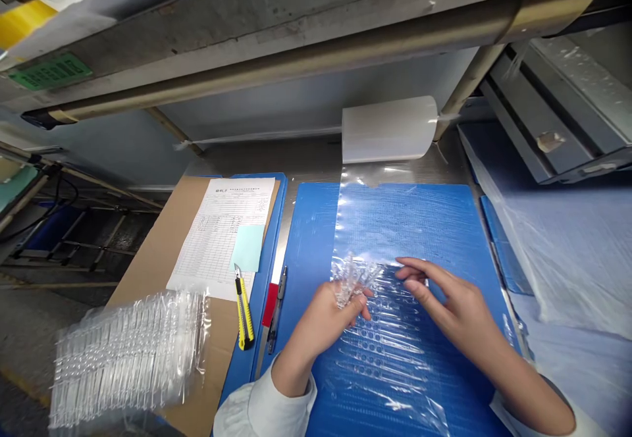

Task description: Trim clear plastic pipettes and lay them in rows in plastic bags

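My left hand (pixel 326 325) is shut on a small bunch of clear moulded plastic pieces (pixel 351 282), held up over a clear blister sheet (pixel 385 358). That sheet lies on a blue plastic mat (pixel 311 272), inside a transparent plastic bag (pixel 375 220) stretching toward the back of the mat. My right hand (pixel 454 299) hovers just to the right of the bunch, fingers apart and holding nothing. Its fingertips are close to the plastic, and I cannot tell whether they touch it.
Left of the mat lie a yellow utility knife (pixel 244 312), a pen (pixel 276 312), and a printed form (pixel 222 233) on cardboard (pixel 153 279). A stack of clear blister trays (pixel 128 358) sits at lower left. A white film roll (pixel 390 129) stands behind, beneath a metal shelf (pixel 247 35).
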Demonstrator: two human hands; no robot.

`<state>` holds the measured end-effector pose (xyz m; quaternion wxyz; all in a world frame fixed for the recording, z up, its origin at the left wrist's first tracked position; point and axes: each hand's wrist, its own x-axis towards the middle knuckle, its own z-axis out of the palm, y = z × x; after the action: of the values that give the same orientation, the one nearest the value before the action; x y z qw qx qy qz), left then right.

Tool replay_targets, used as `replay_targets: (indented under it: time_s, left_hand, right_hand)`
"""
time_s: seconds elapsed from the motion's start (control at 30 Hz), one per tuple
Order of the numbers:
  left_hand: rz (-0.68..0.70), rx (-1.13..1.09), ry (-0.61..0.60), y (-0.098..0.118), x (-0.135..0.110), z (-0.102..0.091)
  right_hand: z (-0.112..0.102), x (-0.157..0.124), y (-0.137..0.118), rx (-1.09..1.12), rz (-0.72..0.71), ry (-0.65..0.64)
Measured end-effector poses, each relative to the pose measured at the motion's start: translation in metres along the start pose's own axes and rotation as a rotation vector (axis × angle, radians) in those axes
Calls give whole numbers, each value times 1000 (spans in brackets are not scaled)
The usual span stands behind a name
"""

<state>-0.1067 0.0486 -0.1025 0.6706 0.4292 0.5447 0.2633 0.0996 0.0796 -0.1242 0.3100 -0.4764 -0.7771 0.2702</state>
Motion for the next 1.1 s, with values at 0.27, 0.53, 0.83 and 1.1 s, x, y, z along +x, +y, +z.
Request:
replay_targets:
  time_s: [0.27, 0.53, 0.83, 1.1]
  left_hand:
    - [-20, 7, -22, -3, 0, 3]
    - [-8, -157, 198, 2, 1, -7]
    - [61, -91, 328, 2, 7, -9]
    - [170, -168, 530, 5, 23, -14]
  right_hand:
    - [-2, 8, -15, 151, 96, -72]
    - [-12, 3, 0, 36, 8, -108]
    - [-17, 2, 5, -10, 140, -152]
    - [-10, 4, 23, -218, -210, 74]
